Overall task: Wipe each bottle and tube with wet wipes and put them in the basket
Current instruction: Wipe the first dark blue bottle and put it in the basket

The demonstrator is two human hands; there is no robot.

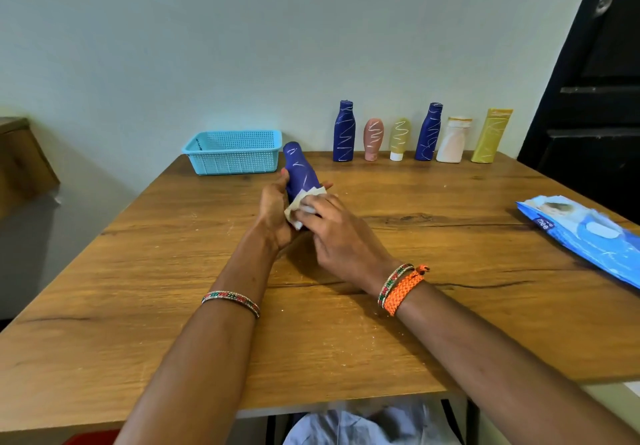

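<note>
Hands meet above the middle of the wooden worktop (pixel 450 243). The left hand (pixel 275 214) is closed around the lower body of a dark blue bottle (pixel 300 171), thumb on the near-left side and fingers wrapped behind it. The bottle is raised off the worktop and tilted, its narrow end pointing up and toward the far edge. White scribble marks run across its surface. The right hand (pixel 341 233) is curled, its fingertips pressing a folded white wet wipe (pixel 304 204) against the bottle's lower right side. The wipe lies between the right fingers and the bottle, touching both.

A light blue perforated basket (pixel 233 152) sits at the far left corner of the worktop, just beyond the held bottle; no bottle or tube is visible inside it.

Along the far edge, to the right of the basket, six items stand upright in a row, close together but apart: a dark blue bottle (pixel 344 131), a pink tube (pixel 373 139) standing on its cap, a yellow-green tube (pixel 399 139) on a white cap, a second dark blue bottle (pixel 429 133), a white bottle (pixel 453 141), and a yellow flat-topped tube (pixel 491 136). Most carry pale scribble marks.

A blue wet-wipe pack (pixel 585 233) lies flat at the right edge of the worktop, partly cut off by the frame.

Each wrist carries a patterned bangle; the right wrist also carries an orange braided band (pixel 403 292).
</note>
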